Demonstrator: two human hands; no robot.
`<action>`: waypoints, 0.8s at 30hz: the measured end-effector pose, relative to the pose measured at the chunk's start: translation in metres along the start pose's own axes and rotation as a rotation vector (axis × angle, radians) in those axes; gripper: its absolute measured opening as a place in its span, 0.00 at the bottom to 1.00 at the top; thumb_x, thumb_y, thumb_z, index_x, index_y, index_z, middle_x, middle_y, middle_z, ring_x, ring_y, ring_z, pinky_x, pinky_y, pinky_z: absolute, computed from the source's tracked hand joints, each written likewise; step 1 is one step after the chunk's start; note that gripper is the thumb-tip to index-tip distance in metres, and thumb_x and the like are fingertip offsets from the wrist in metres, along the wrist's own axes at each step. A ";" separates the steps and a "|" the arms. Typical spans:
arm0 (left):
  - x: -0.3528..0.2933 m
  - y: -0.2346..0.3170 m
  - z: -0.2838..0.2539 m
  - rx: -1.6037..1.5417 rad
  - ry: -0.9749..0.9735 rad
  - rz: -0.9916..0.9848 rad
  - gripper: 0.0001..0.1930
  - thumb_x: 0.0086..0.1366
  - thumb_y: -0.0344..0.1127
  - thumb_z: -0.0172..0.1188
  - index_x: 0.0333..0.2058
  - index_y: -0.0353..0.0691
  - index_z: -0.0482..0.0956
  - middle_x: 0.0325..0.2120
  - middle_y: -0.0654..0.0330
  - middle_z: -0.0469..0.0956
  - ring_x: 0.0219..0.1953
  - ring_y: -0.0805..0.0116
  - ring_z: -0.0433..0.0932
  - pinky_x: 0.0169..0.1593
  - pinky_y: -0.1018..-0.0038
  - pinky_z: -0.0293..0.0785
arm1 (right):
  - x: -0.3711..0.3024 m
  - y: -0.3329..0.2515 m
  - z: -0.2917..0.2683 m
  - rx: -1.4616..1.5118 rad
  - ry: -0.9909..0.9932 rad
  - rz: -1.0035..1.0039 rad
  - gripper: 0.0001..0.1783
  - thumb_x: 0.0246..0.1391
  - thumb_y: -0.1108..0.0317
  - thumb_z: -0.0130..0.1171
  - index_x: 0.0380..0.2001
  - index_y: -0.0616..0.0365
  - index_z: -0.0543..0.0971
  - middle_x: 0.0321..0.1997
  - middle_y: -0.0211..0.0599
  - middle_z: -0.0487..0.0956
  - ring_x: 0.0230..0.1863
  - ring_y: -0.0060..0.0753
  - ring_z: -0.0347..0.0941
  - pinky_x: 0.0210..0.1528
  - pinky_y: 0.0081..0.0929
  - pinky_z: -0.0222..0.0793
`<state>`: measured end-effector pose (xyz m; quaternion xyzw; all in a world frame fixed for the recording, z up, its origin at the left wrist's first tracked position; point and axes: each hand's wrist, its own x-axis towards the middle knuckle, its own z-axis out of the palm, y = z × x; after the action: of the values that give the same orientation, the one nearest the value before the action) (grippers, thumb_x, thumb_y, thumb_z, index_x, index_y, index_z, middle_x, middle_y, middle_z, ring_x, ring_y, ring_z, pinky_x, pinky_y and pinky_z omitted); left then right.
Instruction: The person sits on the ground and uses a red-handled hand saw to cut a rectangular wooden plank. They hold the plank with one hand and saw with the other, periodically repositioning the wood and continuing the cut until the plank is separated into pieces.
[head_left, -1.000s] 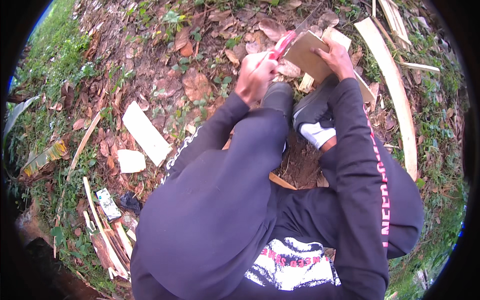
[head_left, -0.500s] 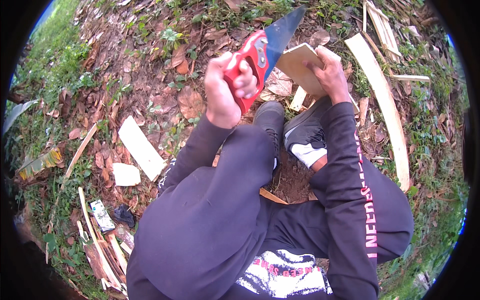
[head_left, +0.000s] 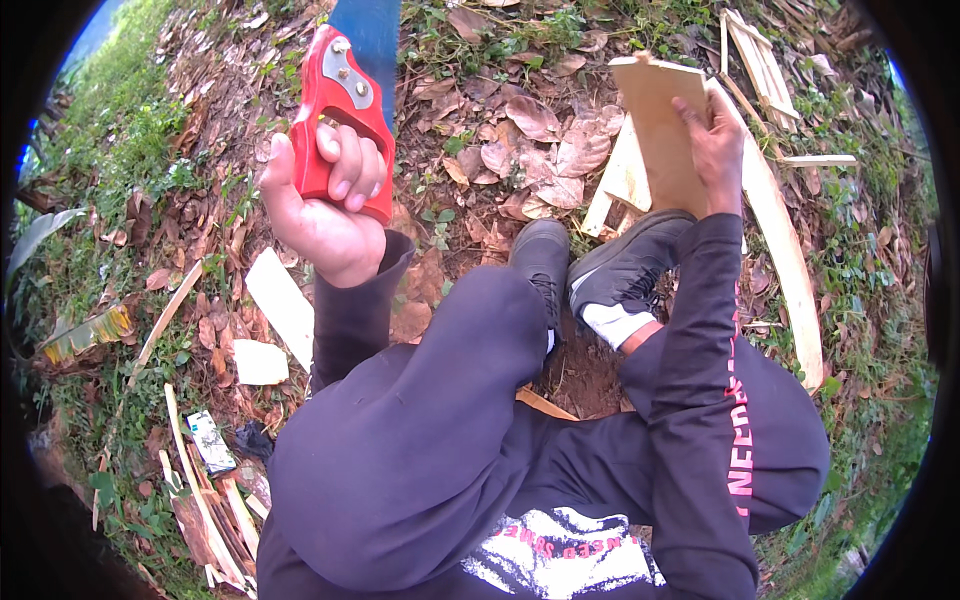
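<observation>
My left hand [head_left: 335,200] is wrapped round the red handle of a handsaw [head_left: 322,110], raised at the upper left. Its blue-grey blade points up and runs out of the picture at the top. At the upper right my right hand [head_left: 716,145] grips a flat wooden board [head_left: 664,135] by its right edge, thumb on the near face. The board stands nearly upright beside my right shoe [head_left: 625,265], well apart from the saw. Behind its left side, pale pieces of wood [head_left: 625,175] lie on the ground.
A long curved wooden slat [head_left: 785,260] lies at the right, with thin strips [head_left: 765,65] beyond it. On the left are two pale offcuts [head_left: 280,305], a pile of wood strips [head_left: 215,510] and a small white patterned packet [head_left: 210,442]. Dry leaves and grass cover the soil.
My left hand has swung the saw left and up, away from the board. My right hand has moved the board right and tilted it more upright, uncovering pieces of wood on the ground.
</observation>
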<state>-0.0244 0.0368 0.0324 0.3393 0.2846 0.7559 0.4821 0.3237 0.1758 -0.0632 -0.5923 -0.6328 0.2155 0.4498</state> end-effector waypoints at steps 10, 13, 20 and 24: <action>-0.009 -0.026 0.001 -0.042 -0.003 -0.145 0.21 0.68 0.52 0.42 0.26 0.40 0.67 0.12 0.70 0.57 0.12 0.79 0.52 0.19 0.80 0.50 | -0.053 0.041 0.076 -0.702 -0.010 -0.241 0.16 0.52 0.69 0.63 0.46 0.54 0.81 0.47 0.36 0.80 0.45 0.37 0.72 0.50 0.35 0.70; -0.007 -0.030 0.000 -0.043 -0.035 -0.160 0.20 0.68 0.51 0.43 0.26 0.40 0.67 0.12 0.70 0.57 0.12 0.79 0.51 0.19 0.80 0.50 | -0.075 0.057 0.081 -0.811 -0.098 -0.092 0.27 0.45 0.66 0.66 0.52 0.54 0.77 0.58 0.41 0.71 0.52 0.48 0.66 0.54 0.39 0.67; -0.005 -0.029 0.010 0.004 -0.015 -0.198 0.16 0.65 0.47 0.45 0.27 0.39 0.65 0.12 0.70 0.56 0.12 0.79 0.52 0.21 0.79 0.50 | -0.060 0.074 0.077 -0.598 -0.418 0.043 0.30 0.45 0.57 0.67 0.52 0.58 0.77 0.61 0.49 0.65 0.60 0.56 0.63 0.63 0.42 0.62; 0.013 -0.007 0.025 0.060 -0.144 -0.291 0.15 0.66 0.45 0.44 0.29 0.39 0.65 0.13 0.70 0.58 0.13 0.79 0.54 0.23 0.79 0.53 | -0.016 0.124 0.051 -0.324 -0.544 0.152 0.30 0.45 0.56 0.67 0.51 0.57 0.77 0.63 0.45 0.65 0.61 0.55 0.62 0.64 0.43 0.61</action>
<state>-0.0048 0.0538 0.0456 0.3624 0.3179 0.6429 0.5952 0.3492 0.1999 -0.1938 -0.6224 -0.7099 0.2954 0.1467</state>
